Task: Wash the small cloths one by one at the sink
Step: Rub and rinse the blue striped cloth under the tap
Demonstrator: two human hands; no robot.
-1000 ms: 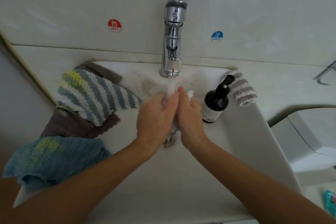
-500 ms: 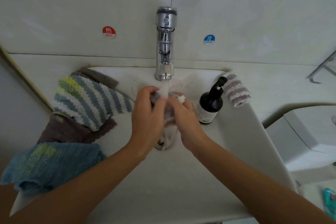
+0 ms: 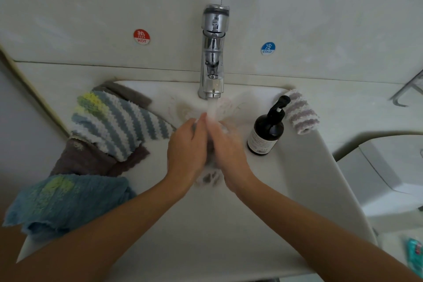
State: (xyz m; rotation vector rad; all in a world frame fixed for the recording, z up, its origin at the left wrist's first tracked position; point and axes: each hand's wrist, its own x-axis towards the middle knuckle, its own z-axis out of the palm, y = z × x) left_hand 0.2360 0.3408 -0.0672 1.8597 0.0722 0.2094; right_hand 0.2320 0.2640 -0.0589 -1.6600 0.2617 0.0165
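On the wall tiles a red round sticker reads "HOT" under a Chinese character, and a blue one reads "COLD" the same way; the print on the label of the dark pump bottle is too small for me to read. My left hand and right hand are pressed together palm to palm over the basin of the sink, fingers close together and pointing toward the chrome tap, whose stream falls right on my fingertips. Between my palms I hold a small pale cloth, squeezed so that only its grey-and-white lower end hangs out beneath my wrists; the rest is hidden by my hands. On the left rim lie a blue-and-white striped cloth over a brown cloth, with a blue cloth nearer me, draped over the edge. A rolled pink-striped cloth sits at the back right corner, just beside the bottle.
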